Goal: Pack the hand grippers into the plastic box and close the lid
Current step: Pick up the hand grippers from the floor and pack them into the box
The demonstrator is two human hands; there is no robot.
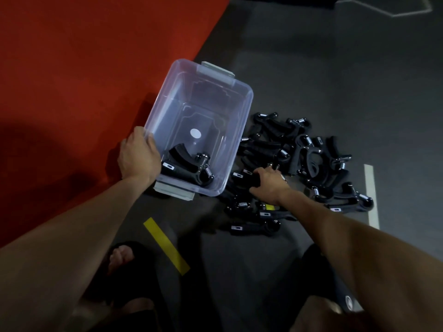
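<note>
A clear plastic box [242, 121] with grey latches stands open on the floor, at the edge of a red mat. One black hand gripper [185, 167] with a steel spring lies in its near corner. My left hand [137, 156] grips the box's near-left rim. To the right of the box, several black hand grippers [309, 152] lie in a loose pile on the dark floor. My right hand [268, 184] reaches into the near side of the pile, its fingers curled round a black gripper handle [249, 179]. No lid is in view.
A red mat [84, 80] covers the floor to the left. A yellow tape strip [166, 245] and a white strip [371, 195] mark the dark floor. My feet in black sandals [121, 257] are at the bottom of the frame.
</note>
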